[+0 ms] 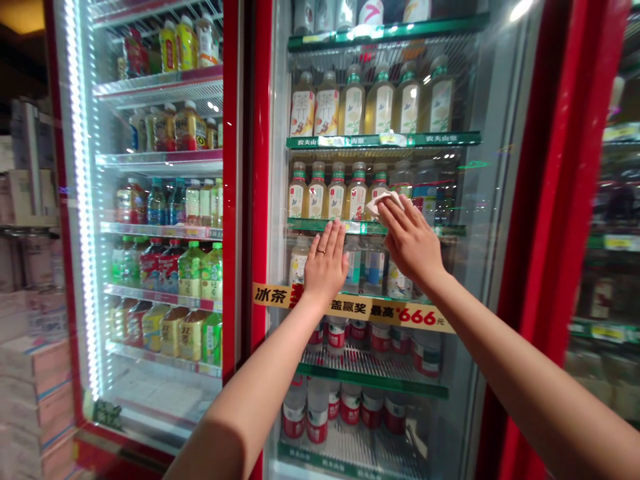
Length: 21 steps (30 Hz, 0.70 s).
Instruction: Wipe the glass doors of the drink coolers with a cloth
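At the clear glass door (467, 267) of the red-framed drinks cooler (263, 167) | right hand (414, 243), nearer, holds small white folded cloth (387, 199) beneath its fingertips, long axis roughly sideways | left hand (326, 263) lies flat, fingers together, below and left of the cloth
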Motion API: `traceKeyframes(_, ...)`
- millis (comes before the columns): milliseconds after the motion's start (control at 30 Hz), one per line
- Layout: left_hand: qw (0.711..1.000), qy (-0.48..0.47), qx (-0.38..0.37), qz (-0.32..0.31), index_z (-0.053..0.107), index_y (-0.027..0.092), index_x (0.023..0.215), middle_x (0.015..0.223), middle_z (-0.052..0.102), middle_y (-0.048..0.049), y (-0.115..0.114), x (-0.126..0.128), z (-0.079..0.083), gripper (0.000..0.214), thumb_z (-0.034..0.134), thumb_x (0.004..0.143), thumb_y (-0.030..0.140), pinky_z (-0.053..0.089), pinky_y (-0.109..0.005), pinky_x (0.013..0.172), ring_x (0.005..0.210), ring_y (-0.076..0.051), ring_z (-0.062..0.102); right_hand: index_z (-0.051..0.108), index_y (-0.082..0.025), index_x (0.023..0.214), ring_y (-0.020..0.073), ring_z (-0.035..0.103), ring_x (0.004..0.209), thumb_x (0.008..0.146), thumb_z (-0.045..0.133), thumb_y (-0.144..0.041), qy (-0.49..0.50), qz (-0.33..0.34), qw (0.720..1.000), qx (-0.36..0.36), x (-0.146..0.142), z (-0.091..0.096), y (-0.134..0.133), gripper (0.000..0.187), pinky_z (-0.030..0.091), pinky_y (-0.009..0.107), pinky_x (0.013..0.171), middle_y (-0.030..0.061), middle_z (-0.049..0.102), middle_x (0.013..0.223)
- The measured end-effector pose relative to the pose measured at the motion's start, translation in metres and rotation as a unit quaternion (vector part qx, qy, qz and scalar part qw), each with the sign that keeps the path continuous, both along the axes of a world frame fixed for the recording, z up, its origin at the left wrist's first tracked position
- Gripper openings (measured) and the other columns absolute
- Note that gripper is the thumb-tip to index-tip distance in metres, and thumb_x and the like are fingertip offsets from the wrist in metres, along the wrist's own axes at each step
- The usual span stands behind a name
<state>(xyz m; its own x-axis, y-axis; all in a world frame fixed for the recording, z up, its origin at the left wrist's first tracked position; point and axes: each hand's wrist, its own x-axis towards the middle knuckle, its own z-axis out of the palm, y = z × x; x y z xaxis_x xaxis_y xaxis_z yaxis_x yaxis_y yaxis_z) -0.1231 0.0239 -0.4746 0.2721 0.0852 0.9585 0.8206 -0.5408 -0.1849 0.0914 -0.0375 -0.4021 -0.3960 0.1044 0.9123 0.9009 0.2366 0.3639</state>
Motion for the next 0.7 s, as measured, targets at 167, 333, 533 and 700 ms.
traceKeyframes(167,1.0,0.008,0.001,0.005,-0.027,0.021,0.17,0.183,0.02,-0.0091,-0.002,-0.003,0.002,0.086,0.037,0.113,0.026,0.031,-0.05,0.139,0.17,-0.025,0.026,0.023,-0.031,0.176,0.0319,0.033,0.167,0.103,0.047,-0.011,-0.029,0.014,0.999,-0.018,-0.008,-0.012,0.0,0.079,0.041,0.063,0.134,0.0032,0.045,0.174)
traceKeyframes(333,1.0,-0.002,-0.003,0.0,-0.029,0.023,0.169,0.183,0.022,-0.0089,-0.007,-0.002,0.003,0.088,0.038,0.112,0.025,0.031,-0.051,0.138,0.169,-0.026,0.027,0.028,-0.029,0.175,0.0308,0.032,0.167,0.098,0.049,-0.006,-0.074,0.012,0.996,-0.04,0.005,0.012,-0.003,0.082,0.039,0.06,0.136,0.003,0.043,0.175)
traceKeyframes(533,1.0,-0.011,0.012,-0.005,-0.029,0.025,0.169,0.182,0.027,-0.0079,-0.015,0.001,0.006,0.088,0.037,0.112,0.022,0.035,-0.05,0.136,0.168,-0.024,0.03,0.016,-0.032,0.177,0.0329,0.027,0.168,0.101,0.044,-0.005,-0.001,0.011,1.0,-0.009,0.005,0.002,-0.001,0.085,0.041,0.065,0.134,0.0029,0.039,0.177)
traceKeyframes(700,0.999,0.037,0.017,-0.014,-0.03,0.023,0.168,0.182,0.025,-0.0063,-0.014,0.015,0.006,0.089,0.038,0.111,0.022,0.034,-0.048,0.137,0.168,-0.024,0.031,0.019,-0.029,0.176,0.0321,0.03,0.167,0.099,0.044,-0.004,-0.018,0.008,1.0,-0.014,0.001,-0.013,0.001,0.085,0.042,0.062,0.134,0.0042,0.042,0.175)
